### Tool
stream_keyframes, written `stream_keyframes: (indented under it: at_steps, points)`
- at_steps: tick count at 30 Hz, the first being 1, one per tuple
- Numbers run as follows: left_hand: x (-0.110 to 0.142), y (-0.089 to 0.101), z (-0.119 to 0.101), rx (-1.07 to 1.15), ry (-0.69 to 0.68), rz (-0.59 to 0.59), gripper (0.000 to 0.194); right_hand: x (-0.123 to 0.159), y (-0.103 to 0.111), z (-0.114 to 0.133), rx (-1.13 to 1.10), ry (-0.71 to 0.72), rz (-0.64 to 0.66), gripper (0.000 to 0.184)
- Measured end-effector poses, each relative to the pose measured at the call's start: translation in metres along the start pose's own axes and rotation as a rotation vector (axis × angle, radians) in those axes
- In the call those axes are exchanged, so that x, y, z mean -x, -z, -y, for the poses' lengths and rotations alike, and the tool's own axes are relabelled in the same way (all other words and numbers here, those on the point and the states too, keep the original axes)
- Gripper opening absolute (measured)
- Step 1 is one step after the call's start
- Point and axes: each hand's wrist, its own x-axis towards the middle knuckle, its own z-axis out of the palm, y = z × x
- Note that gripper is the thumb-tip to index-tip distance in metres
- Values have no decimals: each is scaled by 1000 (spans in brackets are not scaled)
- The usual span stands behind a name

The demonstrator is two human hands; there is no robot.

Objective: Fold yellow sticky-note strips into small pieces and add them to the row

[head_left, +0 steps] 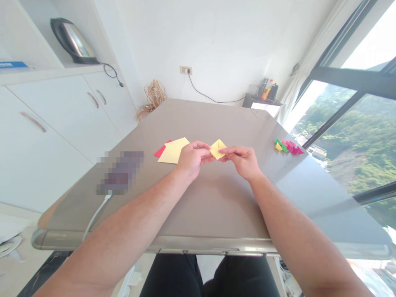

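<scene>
A small folded yellow paper (218,147), diamond-shaped with crease lines meeting near its middle, is held up between both hands above the table. My left hand (194,157) pinches its left corner between thumb and fingers. On the other side, my right hand (243,160) grips the right corner, its thumb and index finger on the paper's face. Beside my left hand lie pale yellow paper sheets (172,152), partly covered by that hand. A red paper sheet (160,151) sticks out from beneath them.
Several small folded paper pieces (289,147) in pink, green and yellow sit at the right of the grey table (216,206). A blurred-out dark object (122,173) with a white cable (95,216) lies at the left. A kettle (76,41) stands on a shelf.
</scene>
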Motion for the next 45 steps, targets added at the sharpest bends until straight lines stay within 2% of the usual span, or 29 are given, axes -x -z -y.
stream_keyframes:
  at_steps: [10, 18, 24, 28, 38, 42, 45]
  points:
    - [-3, 3, 3, 67, 18, 29, 17, -1, 0, 6, -36, -31, 21, 19]
    - [-1, 3, 0, 28, 13, 52, 16, 2, 2, 11, -14, -81, 30, 22]
    - [3, 0, 1, -63, -58, 53, 47, 4, 0, 10, 59, 5, 33, 24]
    - [1, 1, 5, -102, 22, 62, 31, 6, -3, 8, 122, 94, 41, 26]
    - [0, 1, 5, -54, 23, 65, 25, 6, -1, 3, 196, 136, 80, 20]
    - [-1, 2, 6, -45, -28, 34, 22, 5, -5, 5, 88, 67, 53, 17]
    - [-1, 1, 5, -38, -57, -1, 22, 3, -7, 10, -37, -30, -58, 29]
